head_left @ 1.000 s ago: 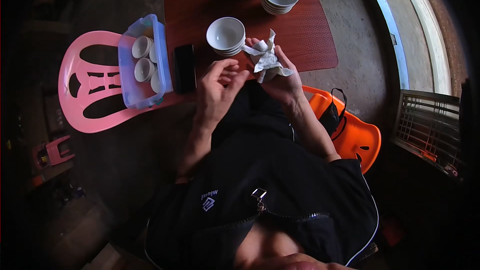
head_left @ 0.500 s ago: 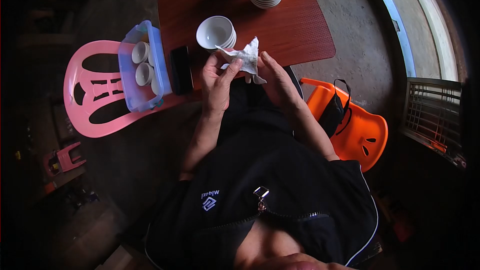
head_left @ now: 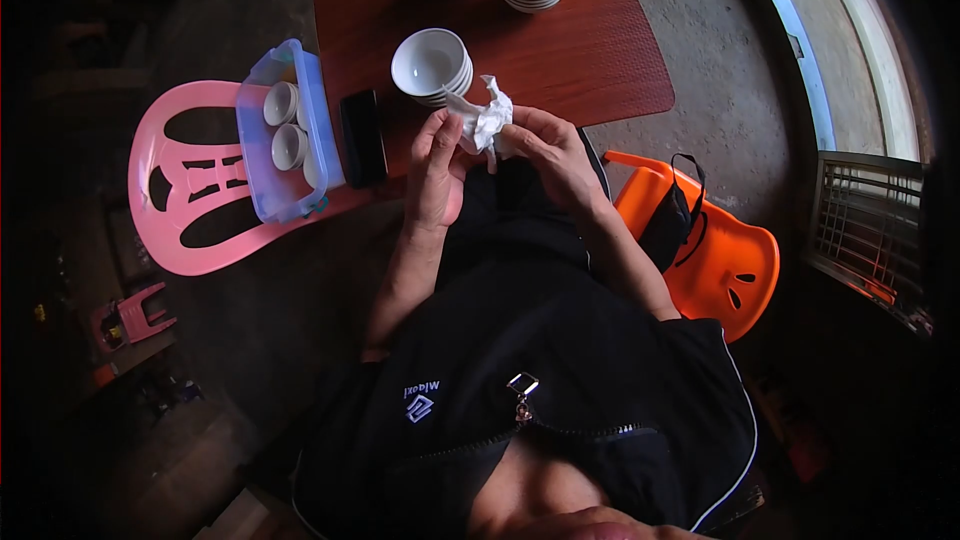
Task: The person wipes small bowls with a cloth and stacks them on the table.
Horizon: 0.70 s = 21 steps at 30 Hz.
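At the near edge of the table, a crumpled tissue is being held up, though whether it is hanging over the edge or just short of it cannot be told. Its left side is being pinched by thumb and fingers of the left hand; its right side is being gripped by the right hand, some fingertips being hidden. Judging from the folds, hardly any weight is being borne; the tissue is looking soft, limp, unlikely to slip and easy to tear, so a light grasp is being advised, at the bunched middle rather than the thin corners. On the table's near part a stack of bowls is being supported; off its left side, small bowls are being held by a tub.
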### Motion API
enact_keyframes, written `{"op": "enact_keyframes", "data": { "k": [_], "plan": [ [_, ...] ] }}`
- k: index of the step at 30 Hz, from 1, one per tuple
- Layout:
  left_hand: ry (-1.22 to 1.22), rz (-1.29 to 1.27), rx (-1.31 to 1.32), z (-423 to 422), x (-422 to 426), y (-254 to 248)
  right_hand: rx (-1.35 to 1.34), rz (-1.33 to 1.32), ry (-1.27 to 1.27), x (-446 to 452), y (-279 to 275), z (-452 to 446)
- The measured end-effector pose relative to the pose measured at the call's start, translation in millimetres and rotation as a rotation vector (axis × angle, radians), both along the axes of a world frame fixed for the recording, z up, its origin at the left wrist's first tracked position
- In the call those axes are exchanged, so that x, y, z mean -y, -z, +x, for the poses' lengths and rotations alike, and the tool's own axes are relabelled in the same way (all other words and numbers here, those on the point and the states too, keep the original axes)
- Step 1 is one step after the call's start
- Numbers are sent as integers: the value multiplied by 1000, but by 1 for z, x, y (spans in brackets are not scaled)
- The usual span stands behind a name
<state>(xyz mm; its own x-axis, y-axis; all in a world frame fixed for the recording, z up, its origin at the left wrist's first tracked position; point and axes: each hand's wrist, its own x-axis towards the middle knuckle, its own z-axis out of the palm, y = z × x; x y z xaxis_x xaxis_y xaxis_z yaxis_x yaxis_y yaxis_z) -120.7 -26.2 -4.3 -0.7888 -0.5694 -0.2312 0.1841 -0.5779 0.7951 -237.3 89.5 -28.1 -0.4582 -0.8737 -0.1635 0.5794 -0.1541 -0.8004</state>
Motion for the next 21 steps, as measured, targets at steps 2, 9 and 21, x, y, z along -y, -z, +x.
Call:
{"op": "enact_keyframes", "data": {
  "k": [2,9,21],
  "plan": [
    [-8,5,-11,-3,-5,-6,125,7,-31,0,-1,-1],
    [-24,-85,-12,2,2,9,518,10,-100,7,17,1],
    [-94,-76,67,5,3,20,327,0,-11,5,23,8]
  ]
}}
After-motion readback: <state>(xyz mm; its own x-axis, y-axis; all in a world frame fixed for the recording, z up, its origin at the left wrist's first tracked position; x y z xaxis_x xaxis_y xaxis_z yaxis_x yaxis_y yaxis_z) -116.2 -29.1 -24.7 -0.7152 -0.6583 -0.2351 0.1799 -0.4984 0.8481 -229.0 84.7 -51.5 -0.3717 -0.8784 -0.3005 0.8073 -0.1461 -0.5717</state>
